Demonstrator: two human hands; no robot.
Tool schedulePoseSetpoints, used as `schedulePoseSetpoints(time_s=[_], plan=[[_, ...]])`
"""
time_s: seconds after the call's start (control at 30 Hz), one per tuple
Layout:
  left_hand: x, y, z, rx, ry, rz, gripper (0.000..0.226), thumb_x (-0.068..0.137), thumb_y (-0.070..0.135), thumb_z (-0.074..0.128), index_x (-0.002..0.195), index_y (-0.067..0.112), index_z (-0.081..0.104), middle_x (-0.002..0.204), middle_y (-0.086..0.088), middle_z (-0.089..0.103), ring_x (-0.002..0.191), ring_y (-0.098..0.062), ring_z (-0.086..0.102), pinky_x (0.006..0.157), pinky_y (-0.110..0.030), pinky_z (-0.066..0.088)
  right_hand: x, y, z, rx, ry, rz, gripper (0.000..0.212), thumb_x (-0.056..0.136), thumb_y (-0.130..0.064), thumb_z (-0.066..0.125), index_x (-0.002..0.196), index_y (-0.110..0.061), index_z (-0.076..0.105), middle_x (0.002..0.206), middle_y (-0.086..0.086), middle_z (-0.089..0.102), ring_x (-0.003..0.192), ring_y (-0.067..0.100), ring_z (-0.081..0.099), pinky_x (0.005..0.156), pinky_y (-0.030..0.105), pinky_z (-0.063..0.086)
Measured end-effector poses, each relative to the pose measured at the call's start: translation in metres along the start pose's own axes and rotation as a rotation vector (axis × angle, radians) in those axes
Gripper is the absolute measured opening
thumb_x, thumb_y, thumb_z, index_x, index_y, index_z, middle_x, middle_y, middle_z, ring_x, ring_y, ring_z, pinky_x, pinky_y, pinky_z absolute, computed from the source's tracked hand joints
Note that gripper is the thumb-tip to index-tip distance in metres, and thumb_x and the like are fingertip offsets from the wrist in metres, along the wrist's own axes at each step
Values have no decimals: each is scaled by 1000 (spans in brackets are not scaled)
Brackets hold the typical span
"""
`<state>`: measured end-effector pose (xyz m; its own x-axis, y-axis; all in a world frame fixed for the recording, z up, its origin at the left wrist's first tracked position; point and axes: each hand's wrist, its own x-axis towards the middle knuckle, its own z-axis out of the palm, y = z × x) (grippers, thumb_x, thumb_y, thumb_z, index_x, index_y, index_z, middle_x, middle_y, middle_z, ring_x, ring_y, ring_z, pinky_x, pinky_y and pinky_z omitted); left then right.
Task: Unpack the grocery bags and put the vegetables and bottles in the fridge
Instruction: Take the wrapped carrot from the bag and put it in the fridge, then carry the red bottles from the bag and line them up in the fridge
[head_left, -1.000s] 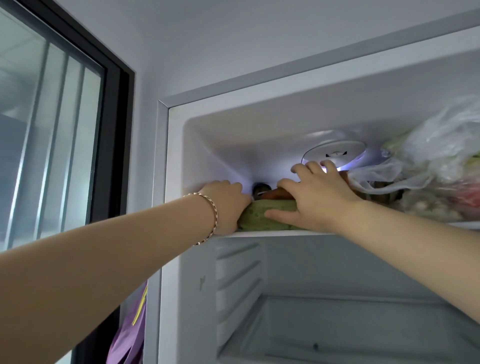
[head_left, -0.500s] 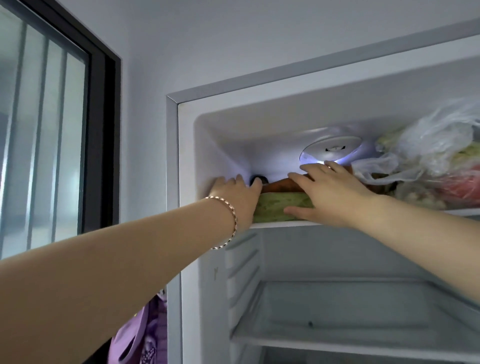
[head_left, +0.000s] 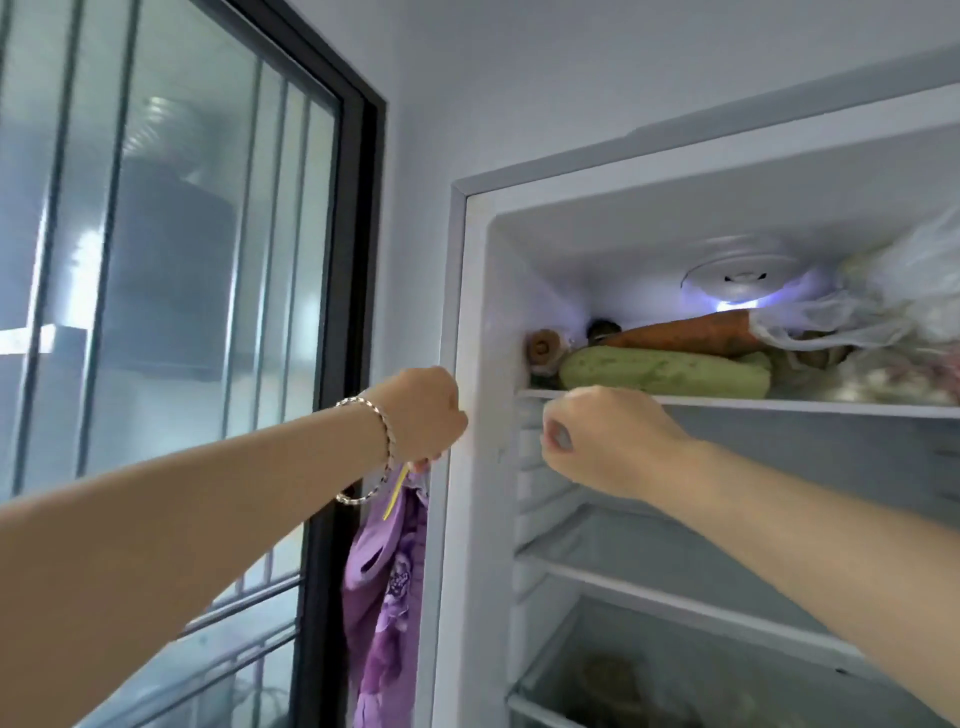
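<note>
Fingers of left hand (head_left: 421, 410) and right hand (head_left: 608, 441) curl empty near smooth pale-green zucchini (head_left: 665, 371)

On the fridge's (head_left: 478, 312) top shelf (head_left: 805, 405) lies a green squash (head_left: 665, 371), a carrot (head_left: 685, 332) resting against it behind and a plastic bag (head_left: 909, 291) to their right. The left grip (head_left: 421, 410), fingers curled and holding nothing, is before the fridge's left frame. The right grip (head_left: 608, 441), likewise curled, is just below the shelf's edge.

No legible text, label, brand or number anywhere on the fridge (head_left: 478, 312)
</note>
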<state>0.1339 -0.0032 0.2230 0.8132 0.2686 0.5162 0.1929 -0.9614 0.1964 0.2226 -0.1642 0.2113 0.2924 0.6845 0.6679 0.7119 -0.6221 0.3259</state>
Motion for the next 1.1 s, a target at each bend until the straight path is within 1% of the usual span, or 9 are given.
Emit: schedulePoseSetpoints(time_s=[0.13, 0.27, 0.37, 0.4, 0.5, 0.6, 0.73, 0.9, 1.1], plan=[[-61, -41, -10, 31, -197, -266, 27, 91, 13, 40, 95, -1, 62, 84, -10, 73, 38, -7, 54, 33, -10, 33, 2, -65, 4, 172, -318, -122, 23, 89, -32, 49, 98, -20, 66, 109, 4, 64, 103, 28, 59, 79, 30, 44], [-154, -103, -20, 98, -389, -641, 24, 96, 19, 40, 90, 1, 55, 81, -13, 69, 45, -15, 60, 40, -19, 39, -4, -152, -4, 286, -536, -367, 28, 88, -37, 50, 98, -17, 67, 100, 0, 65, 95, 23, 60, 72, 29, 46], [-248, -127, -37, 216, -339, -802, 25, 98, 15, 40, 108, 2, 60, 102, -14, 67, 97, -29, 65, 71, -31, 51, -21, -227, -22, 442, -548, -546, 32, 88, -42, 51, 107, -21, 66, 114, 0, 64, 105, 21, 59, 89, 35, 50], [-282, -125, -46, 313, -320, -832, 26, 98, 15, 40, 109, 4, 61, 109, -11, 66, 103, -28, 63, 77, -31, 50, -32, -254, -32, 503, -555, -596, 32, 89, -42, 51, 108, -21, 66, 113, 0, 64, 104, 20, 60, 91, 37, 50], [-385, -132, -74, 564, -246, -954, 27, 92, 21, 43, 104, 8, 63, 111, -8, 65, 103, -26, 62, 71, -28, 43, -73, -333, -66, 651, -530, -764, 28, 91, -41, 52, 105, -21, 66, 105, -3, 63, 94, 16, 60, 80, 30, 50], [-500, -131, -98, 634, -238, -1122, 27, 91, 25, 43, 105, 12, 62, 114, -7, 64, 105, -27, 61, 75, -28, 42, -128, -416, -105, 710, -498, -937, 26, 92, -40, 51, 105, -23, 66, 106, -3, 62, 95, 18, 60, 70, 25, 45], [-658, -104, -129, 611, -194, -1345, 24, 90, 24, 42, 103, 15, 60, 115, -6, 63, 106, -28, 59, 73, -26, 36, -219, -521, -168, 791, -467, -1164, 23, 89, -34, 51, 102, -23, 67, 106, -1, 66, 100, 21, 61, 83, 27, 50], [-835, -40, -165, 545, -206, -1658, 26, 90, 22, 42, 108, 15, 59, 115, -5, 62, 105, -27, 59, 74, -27, 38, -345, -623, -260, 882, -491, -1391, 20, 89, -35, 50, 100, -28, 65, 109, -4, 65, 101, 20, 60, 79, 24, 45], [-1034, 63, -224, 557, -150, -2005, 24, 89, 20, 43, 105, 15, 61, 110, -4, 63, 100, -27, 61, 73, -29, 41, -498, -735, -400, 802, -493, -1692, 29, 94, -26, 47, 112, -13, 64, 109, 7, 63, 103, 26, 60, 87, 30, 49]])
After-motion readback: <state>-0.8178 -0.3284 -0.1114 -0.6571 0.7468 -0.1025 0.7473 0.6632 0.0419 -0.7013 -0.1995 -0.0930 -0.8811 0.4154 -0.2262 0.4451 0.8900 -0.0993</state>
